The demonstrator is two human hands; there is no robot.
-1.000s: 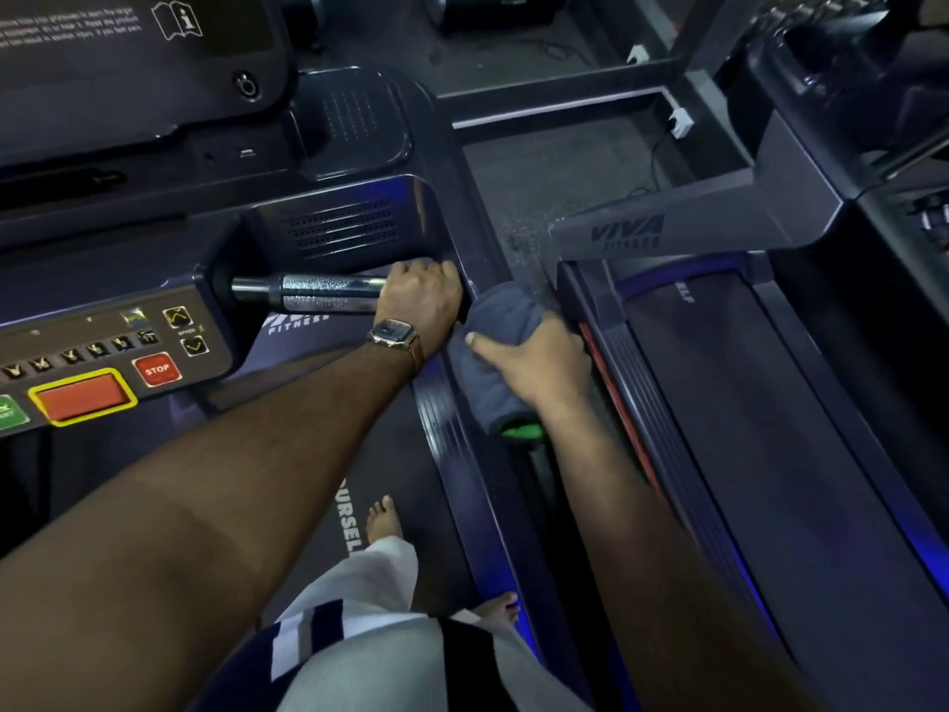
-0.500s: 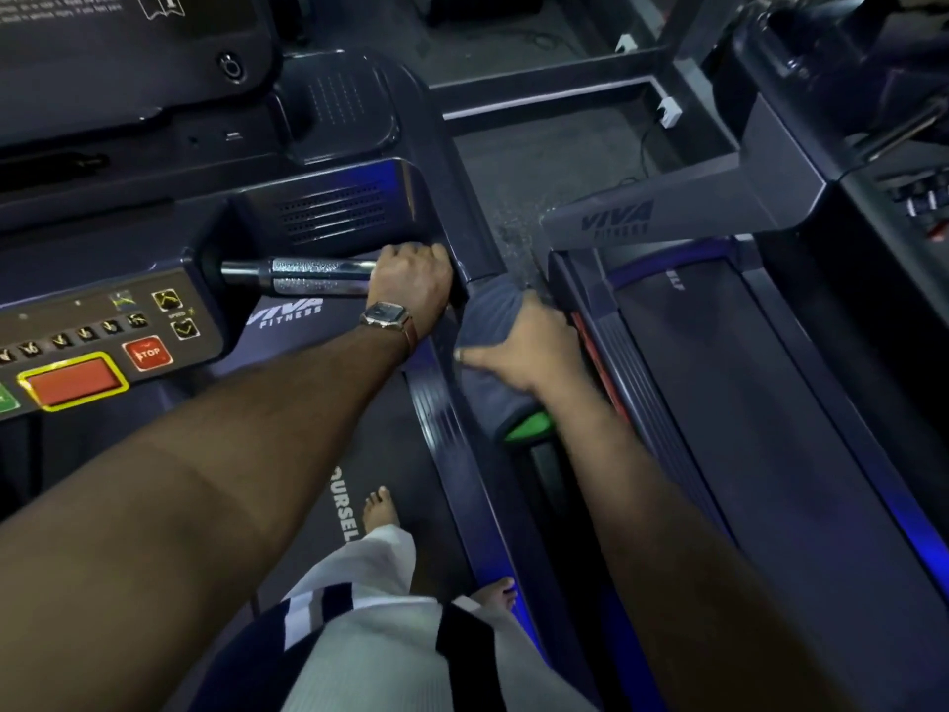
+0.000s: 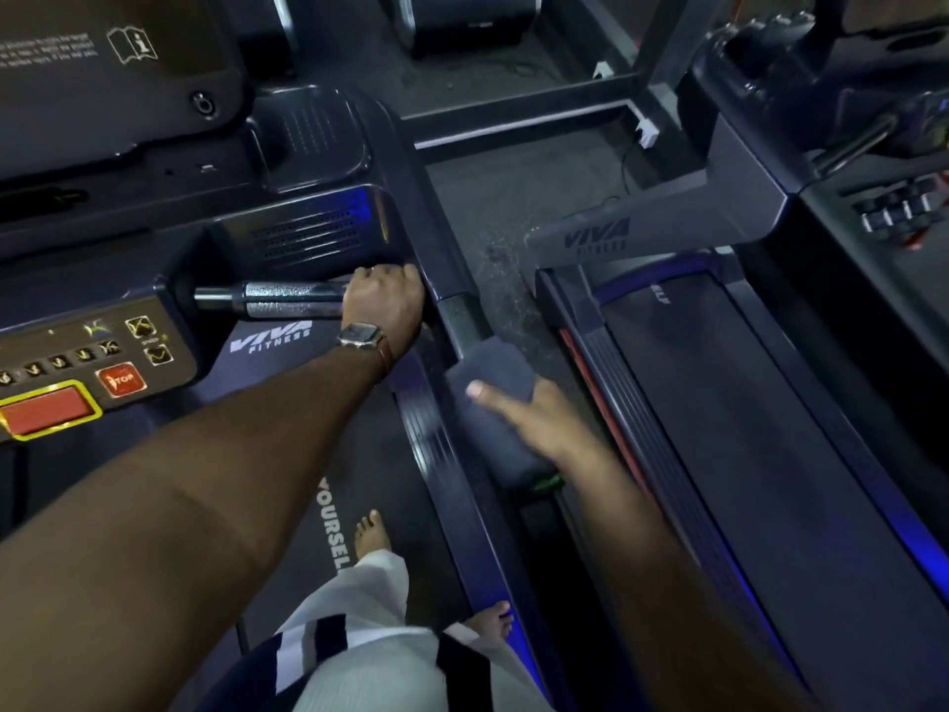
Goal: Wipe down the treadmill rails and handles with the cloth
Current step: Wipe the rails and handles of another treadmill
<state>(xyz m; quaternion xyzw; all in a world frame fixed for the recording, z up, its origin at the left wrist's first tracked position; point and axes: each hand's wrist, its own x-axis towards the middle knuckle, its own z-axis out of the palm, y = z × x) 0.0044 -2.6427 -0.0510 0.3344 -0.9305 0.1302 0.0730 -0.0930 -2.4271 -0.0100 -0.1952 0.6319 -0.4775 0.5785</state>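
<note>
My left hand (image 3: 384, 299), with a watch on its wrist, grips the right end of the chrome handle bar (image 3: 287, 299) just below the console. My right hand (image 3: 534, 421) wraps a dark blue-grey cloth (image 3: 495, 375) around the right side rail (image 3: 452, 305) of the treadmill. Its thumb lies on top of the cloth, and its fingers curl round the far side, out of sight. A green edge of the cloth (image 3: 547, 483) sticks out below the hand.
The console (image 3: 77, 382) with its red stop button sits at left. My bare feet stand on the belt (image 3: 328, 506). A second treadmill (image 3: 744, 403) lies close on the right, with a narrow strip of floor (image 3: 493, 223) between.
My right hand has slid the cloth back down the side rail toward me, uncovering the rail's upper part. My left hand keeps its grip on the chrome handle.
</note>
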